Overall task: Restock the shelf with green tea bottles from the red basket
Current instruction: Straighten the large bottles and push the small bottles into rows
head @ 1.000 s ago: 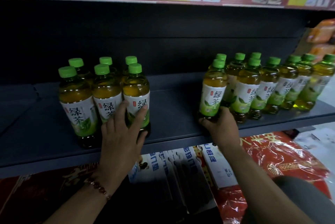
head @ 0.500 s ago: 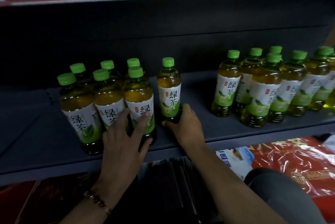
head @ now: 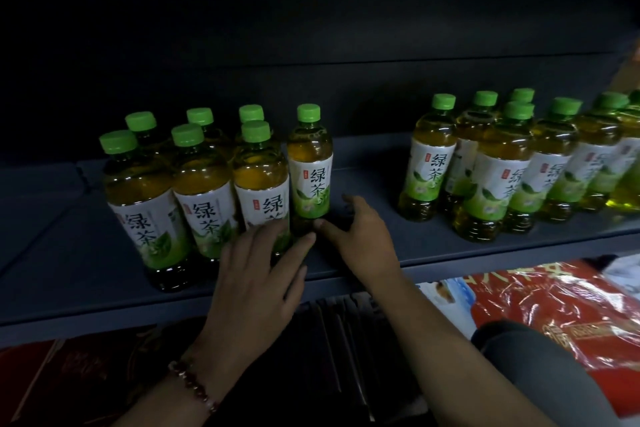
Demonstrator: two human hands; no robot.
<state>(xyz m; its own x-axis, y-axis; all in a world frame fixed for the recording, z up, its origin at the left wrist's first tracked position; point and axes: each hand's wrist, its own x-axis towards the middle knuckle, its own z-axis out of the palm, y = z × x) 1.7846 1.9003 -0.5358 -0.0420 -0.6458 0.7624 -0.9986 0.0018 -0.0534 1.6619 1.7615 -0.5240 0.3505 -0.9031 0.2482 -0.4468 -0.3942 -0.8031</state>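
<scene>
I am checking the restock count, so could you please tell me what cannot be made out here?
- Red basket: not in the head view at all.
- Rightmost bottles: cut off by the right edge, so no full count.
- Back-row bottles: hidden behind the front row, only caps show.
- Lone bottle base: covered by the right hand and left hand.

Green-capped green tea bottles (head: 313, 170) are standing upright on the dark shelf (head: 363, 181), forming two separate clusters.
</scene>
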